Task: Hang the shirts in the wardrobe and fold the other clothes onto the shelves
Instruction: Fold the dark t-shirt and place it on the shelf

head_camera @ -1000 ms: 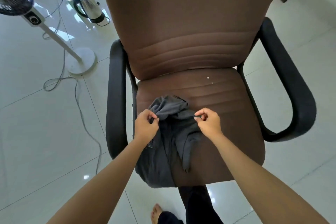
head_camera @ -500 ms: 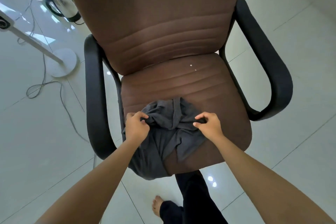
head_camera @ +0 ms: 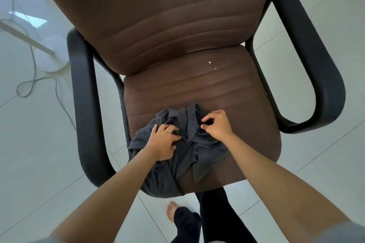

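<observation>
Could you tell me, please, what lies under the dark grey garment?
The crumpled dark grey garment rests on the brown padded chair seat, its lower edge draped over the seat's front. Both hands grip it on top. Anything beneath its folds is covered.

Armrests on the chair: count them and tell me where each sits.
2. One black armrest runs along the left side of the brown chair, near the fan base. The other armrest loops along its right side. Nothing seems to hide another.
</observation>
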Demonstrator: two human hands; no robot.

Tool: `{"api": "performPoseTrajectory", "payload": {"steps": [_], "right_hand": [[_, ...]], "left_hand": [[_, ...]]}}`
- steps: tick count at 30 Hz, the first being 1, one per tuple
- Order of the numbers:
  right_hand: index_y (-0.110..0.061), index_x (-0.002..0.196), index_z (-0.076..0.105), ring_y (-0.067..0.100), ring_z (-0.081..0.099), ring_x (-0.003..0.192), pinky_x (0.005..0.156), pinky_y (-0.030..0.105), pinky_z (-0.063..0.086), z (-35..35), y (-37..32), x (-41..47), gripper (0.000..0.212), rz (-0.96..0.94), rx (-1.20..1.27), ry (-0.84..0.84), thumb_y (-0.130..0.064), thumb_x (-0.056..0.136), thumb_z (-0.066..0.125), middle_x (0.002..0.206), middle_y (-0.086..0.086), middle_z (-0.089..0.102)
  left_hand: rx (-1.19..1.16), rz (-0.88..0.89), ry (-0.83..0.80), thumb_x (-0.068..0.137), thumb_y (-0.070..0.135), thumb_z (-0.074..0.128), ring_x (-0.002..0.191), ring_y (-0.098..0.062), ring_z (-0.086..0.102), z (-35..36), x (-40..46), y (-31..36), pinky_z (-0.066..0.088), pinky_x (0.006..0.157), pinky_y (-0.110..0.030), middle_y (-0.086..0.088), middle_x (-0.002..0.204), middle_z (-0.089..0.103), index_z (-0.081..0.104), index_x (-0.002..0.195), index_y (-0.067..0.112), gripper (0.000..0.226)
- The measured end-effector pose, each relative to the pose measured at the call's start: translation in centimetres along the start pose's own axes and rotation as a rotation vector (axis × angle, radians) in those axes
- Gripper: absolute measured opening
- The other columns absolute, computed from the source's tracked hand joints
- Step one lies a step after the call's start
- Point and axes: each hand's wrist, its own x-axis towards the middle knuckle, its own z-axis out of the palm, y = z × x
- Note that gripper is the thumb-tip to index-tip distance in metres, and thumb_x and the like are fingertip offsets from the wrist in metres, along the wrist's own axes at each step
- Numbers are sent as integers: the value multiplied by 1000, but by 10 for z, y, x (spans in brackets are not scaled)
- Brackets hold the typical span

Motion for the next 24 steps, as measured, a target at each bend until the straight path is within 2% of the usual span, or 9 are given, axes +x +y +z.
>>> {"api": "performPoseTrajectory", "payload": {"steps": [4, 6, 8, 10, 12, 15, 19, 21, 24], "right_hand": [[-35, 78, 66, 23, 54, 113, 97, 35, 37, 1, -4, 4, 12, 81, -135, -28, -31, 75, 78, 106, -5, 65], [-33, 76, 64, 21, 57, 106, 94, 35, 36, 3, -4, 2, 12, 101, -169, -38, -31, 76, 77, 93, -8, 66], [-32, 73, 62, 21, 62, 99, 87, 33, 48, 4, -4, -2, 17, 79, -91, -65, -23, 77, 77, 93, -5, 67], [-30, 76, 63, 20, 63, 93, 78, 31, 52, 3, -6, -8, 20, 42, -43, -65, -15, 78, 77, 99, -2, 67], [-25, 83, 66, 19, 62, 89, 75, 28, 51, -1, -9, -16, 17, 21, -24, -30, -11, 79, 76, 98, 0, 65], [-17, 92, 70, 16, 57, 88, 76, 23, 45, -12, -17, -31, 16, -37, 5, 15, -7, 80, 75, 97, 1, 61], [-15, 90, 73, 13, 57, 89, 76, 19, 40, -29, -37, -67, 19, -140, 71, 93, -5, 75, 77, 93, 0, 63], [-16, 87, 74, 13, 60, 88, 76, 19, 41, -37, -49, -92, 20, -220, 104, 129, -5, 72, 79, 91, -2, 66], [-18, 83, 74, 11, 61, 85, 74, 16, 42, -48, -71, -140, 20, -359, 134, 165, -6, 69, 81, 87, -5, 67]], "left_hand": [[-128, -34, 136, 92, 33, 50, 131, -20, 35, -3, -5, -5, 5, 115, -48, 6, 136, 44, 42, 139, 29, 48], [-204, -78, 285, 89, 34, 55, 121, -16, 46, -7, -10, -8, 3, 114, -43, 7, 123, 56, 56, 126, 26, 38], [-203, -98, 408, 84, 34, 62, 109, -14, 52, -15, -16, -11, 5, 113, -41, 9, 104, 63, 66, 102, 25, 20], [-167, -54, 435, 81, 31, 65, 95, -17, 55, -23, -22, -14, 18, 106, -40, 9, 86, 61, 61, 84, 21, 11], [-218, 18, 447, 80, 21, 64, 82, -23, 57, -28, -31, -16, 35, 86, -35, 8, 78, 52, 54, 77, 18, 10], [-285, 46, 435, 82, 8, 54, 75, -29, 56, -34, -47, -16, 46, 69, -36, 2, 93, 48, 58, 86, 17, 10], [-204, 28, 352, 84, 5, 47, 102, -26, 56, -47, -82, -9, 46, 87, -35, -1, 118, 52, 65, 115, 26, 41], [-186, 17, 450, 80, 14, 47, 106, -21, 57, -50, -107, -6, 46, 86, -32, 4, 116, 60, 64, 117, 29, 43], [-391, -8, 736, 78, 33, 62, 91, -13, 63, -51, -149, -1, 48, 81, -30, 10, 93, 68, 72, 101, 27, 25]]}}
